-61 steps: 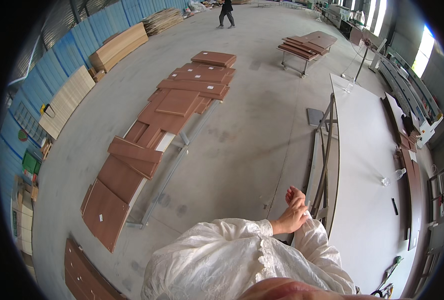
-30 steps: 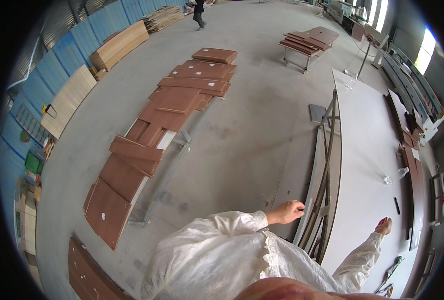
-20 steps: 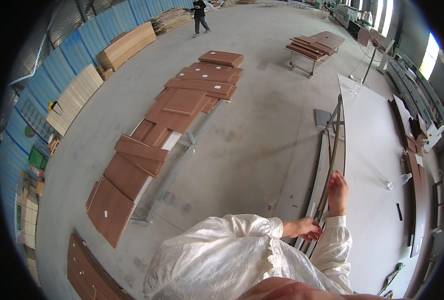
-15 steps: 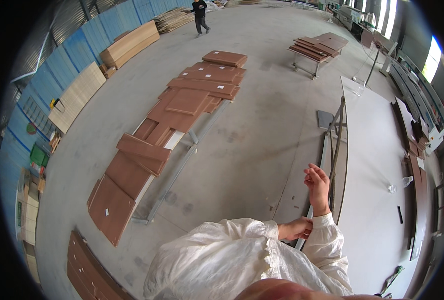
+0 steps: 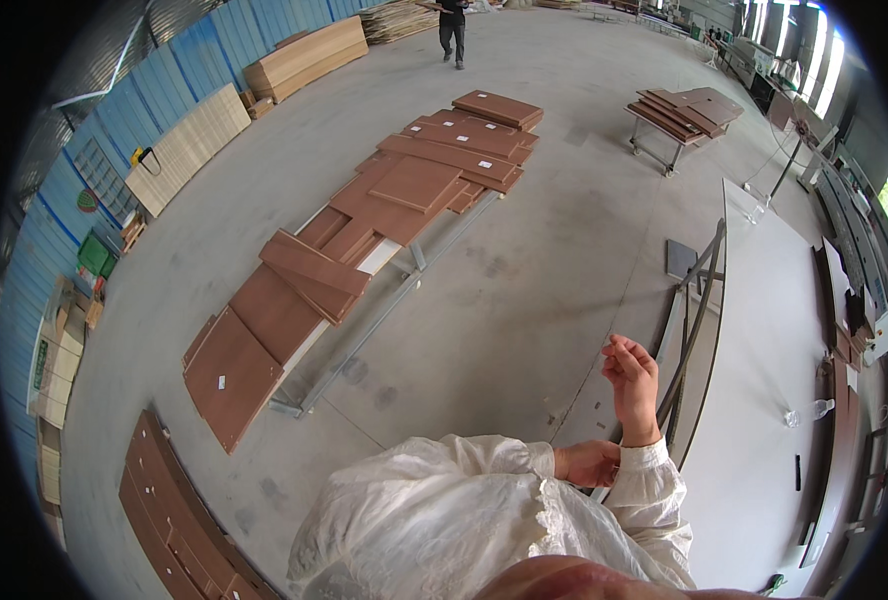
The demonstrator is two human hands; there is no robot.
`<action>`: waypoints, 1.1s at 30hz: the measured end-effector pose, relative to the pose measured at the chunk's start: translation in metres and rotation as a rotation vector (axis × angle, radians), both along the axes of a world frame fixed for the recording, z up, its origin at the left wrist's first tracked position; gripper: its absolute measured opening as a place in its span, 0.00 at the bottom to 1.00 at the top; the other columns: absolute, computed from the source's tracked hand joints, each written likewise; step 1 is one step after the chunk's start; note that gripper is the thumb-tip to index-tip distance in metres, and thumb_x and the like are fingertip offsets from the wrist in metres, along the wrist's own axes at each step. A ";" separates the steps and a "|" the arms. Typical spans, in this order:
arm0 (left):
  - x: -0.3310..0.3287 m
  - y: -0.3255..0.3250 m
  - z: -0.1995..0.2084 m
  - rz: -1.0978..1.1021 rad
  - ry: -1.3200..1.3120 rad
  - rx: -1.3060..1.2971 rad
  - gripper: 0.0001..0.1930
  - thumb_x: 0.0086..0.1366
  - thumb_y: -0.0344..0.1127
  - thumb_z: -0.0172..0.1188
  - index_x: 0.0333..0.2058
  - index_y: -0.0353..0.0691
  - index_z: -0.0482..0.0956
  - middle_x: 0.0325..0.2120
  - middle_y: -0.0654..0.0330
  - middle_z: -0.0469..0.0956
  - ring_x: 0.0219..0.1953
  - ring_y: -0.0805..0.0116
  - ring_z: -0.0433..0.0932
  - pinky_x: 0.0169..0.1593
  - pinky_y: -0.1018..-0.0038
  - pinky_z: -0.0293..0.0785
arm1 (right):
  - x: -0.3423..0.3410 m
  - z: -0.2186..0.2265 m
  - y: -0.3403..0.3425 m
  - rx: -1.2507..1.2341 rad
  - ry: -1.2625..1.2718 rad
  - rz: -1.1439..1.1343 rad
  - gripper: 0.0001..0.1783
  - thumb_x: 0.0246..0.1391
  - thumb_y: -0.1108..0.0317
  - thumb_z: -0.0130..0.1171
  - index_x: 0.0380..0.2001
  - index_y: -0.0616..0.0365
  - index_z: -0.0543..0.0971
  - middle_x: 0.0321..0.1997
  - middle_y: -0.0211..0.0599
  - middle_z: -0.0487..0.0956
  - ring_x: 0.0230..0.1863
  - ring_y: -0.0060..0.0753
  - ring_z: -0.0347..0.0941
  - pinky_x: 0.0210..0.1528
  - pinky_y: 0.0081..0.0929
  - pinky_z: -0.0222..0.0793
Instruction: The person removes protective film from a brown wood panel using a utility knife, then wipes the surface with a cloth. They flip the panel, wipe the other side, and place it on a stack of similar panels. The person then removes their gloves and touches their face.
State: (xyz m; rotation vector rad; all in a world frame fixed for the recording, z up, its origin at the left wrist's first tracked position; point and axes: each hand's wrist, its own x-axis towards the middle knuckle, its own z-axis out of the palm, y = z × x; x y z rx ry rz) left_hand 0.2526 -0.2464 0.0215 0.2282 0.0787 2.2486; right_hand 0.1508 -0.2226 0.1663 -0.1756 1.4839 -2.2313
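Observation:
My right hand (image 5: 632, 388) is raised in front of me, palm turned toward the left. Its fingers are loosely bent, with nothing seen in them. My left hand (image 5: 588, 463) reaches across and grips the white right sleeve cuff (image 5: 645, 456) at the wrist. The left fingertips are partly hidden behind the cuff. Both arms wear a loose white sleeve with a lace edge. Close to the right forearm runs the edge of a large white-topped table (image 5: 754, 330) on a metal frame.
A long rack of brown panels (image 5: 364, 215) stands to the left. More brown panels (image 5: 179, 520) lie at the lower left, others on a wheeled cart (image 5: 679, 112). Clear plastic bottles (image 5: 809, 412) and a black marker (image 5: 798, 472) lie on the table. A person (image 5: 452, 30) is far ahead.
My view has turned left, so the racks and table appear shifted right. The distant person has come nearer. My right fingers have curled in slightly; the left hand still grips the cuff.

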 end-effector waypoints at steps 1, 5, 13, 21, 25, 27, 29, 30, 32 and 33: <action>0.000 0.001 0.000 -0.027 0.023 0.108 0.14 0.75 0.40 0.54 0.51 0.38 0.80 0.46 0.60 0.85 0.46 0.67 0.85 0.51 0.70 0.81 | 0.000 0.000 0.000 -0.010 0.004 0.001 0.11 0.67 0.67 0.59 0.47 0.62 0.82 0.37 0.30 0.84 0.33 0.16 0.73 0.38 0.19 0.69; 0.003 0.005 0.006 0.058 -0.055 -0.169 0.15 0.76 0.41 0.51 0.49 0.38 0.81 0.45 0.61 0.85 0.45 0.68 0.84 0.49 0.70 0.81 | 0.006 -0.001 -0.004 -0.020 0.021 0.029 0.10 0.67 0.66 0.59 0.46 0.60 0.82 0.37 0.30 0.85 0.32 0.17 0.75 0.38 0.19 0.71; 0.009 -0.005 0.009 0.067 0.101 0.016 0.18 0.78 0.41 0.50 0.57 0.36 0.76 0.56 0.56 0.79 0.58 0.63 0.78 0.62 0.64 0.73 | 0.019 0.007 -0.007 0.100 0.018 0.026 0.11 0.66 0.65 0.61 0.46 0.59 0.82 0.38 0.30 0.84 0.35 0.20 0.75 0.40 0.21 0.72; 0.014 -0.008 0.013 0.267 0.735 -0.760 0.15 0.74 0.36 0.60 0.54 0.37 0.77 0.53 0.59 0.79 0.54 0.64 0.79 0.57 0.64 0.76 | 0.025 -0.001 0.001 0.194 0.108 0.046 0.13 0.67 0.65 0.59 0.46 0.63 0.82 0.41 0.32 0.84 0.41 0.22 0.76 0.46 0.25 0.74; 0.016 -0.005 0.019 0.156 0.558 -0.900 0.13 0.71 0.38 0.64 0.49 0.39 0.78 0.45 0.62 0.80 0.47 0.68 0.79 0.49 0.65 0.79 | 0.033 -0.009 0.009 0.251 0.195 0.039 0.13 0.67 0.66 0.58 0.46 0.66 0.81 0.41 0.35 0.84 0.43 0.27 0.78 0.49 0.29 0.75; 0.018 -0.001 0.019 0.008 0.044 -0.601 0.14 0.68 0.39 0.67 0.46 0.39 0.79 0.40 0.64 0.80 0.43 0.72 0.79 0.47 0.67 0.78 | 0.033 -0.011 0.015 0.301 0.228 0.056 0.14 0.66 0.67 0.58 0.46 0.68 0.81 0.40 0.39 0.85 0.42 0.30 0.80 0.49 0.31 0.76; 0.018 0.002 0.017 0.165 0.719 -1.032 0.13 0.69 0.39 0.66 0.47 0.39 0.79 0.41 0.63 0.81 0.44 0.69 0.81 0.45 0.64 0.79 | 0.031 -0.012 0.023 0.337 0.255 0.046 0.15 0.67 0.65 0.59 0.48 0.67 0.81 0.41 0.37 0.84 0.43 0.29 0.79 0.50 0.31 0.76; 0.018 0.002 0.015 0.247 1.077 -1.208 0.13 0.69 0.40 0.65 0.47 0.39 0.79 0.42 0.63 0.82 0.44 0.67 0.81 0.44 0.62 0.80 | 0.030 -0.013 0.027 0.386 0.242 0.054 0.16 0.67 0.63 0.59 0.48 0.67 0.81 0.41 0.36 0.84 0.44 0.28 0.79 0.51 0.31 0.75; 0.016 0.002 0.010 0.136 0.674 -0.905 0.17 0.70 0.41 0.62 0.51 0.38 0.77 0.48 0.60 0.80 0.51 0.63 0.78 0.52 0.60 0.76 | 0.029 -0.013 0.035 0.441 0.322 0.038 0.16 0.67 0.64 0.59 0.48 0.66 0.81 0.41 0.38 0.85 0.45 0.30 0.80 0.51 0.32 0.75; 0.016 0.001 0.007 0.074 0.469 -0.760 0.19 0.70 0.41 0.60 0.54 0.37 0.76 0.51 0.59 0.79 0.54 0.60 0.77 0.56 0.59 0.74 | 0.028 -0.012 0.039 0.474 0.361 0.030 0.16 0.66 0.64 0.59 0.48 0.66 0.81 0.42 0.39 0.85 0.45 0.31 0.80 0.51 0.32 0.75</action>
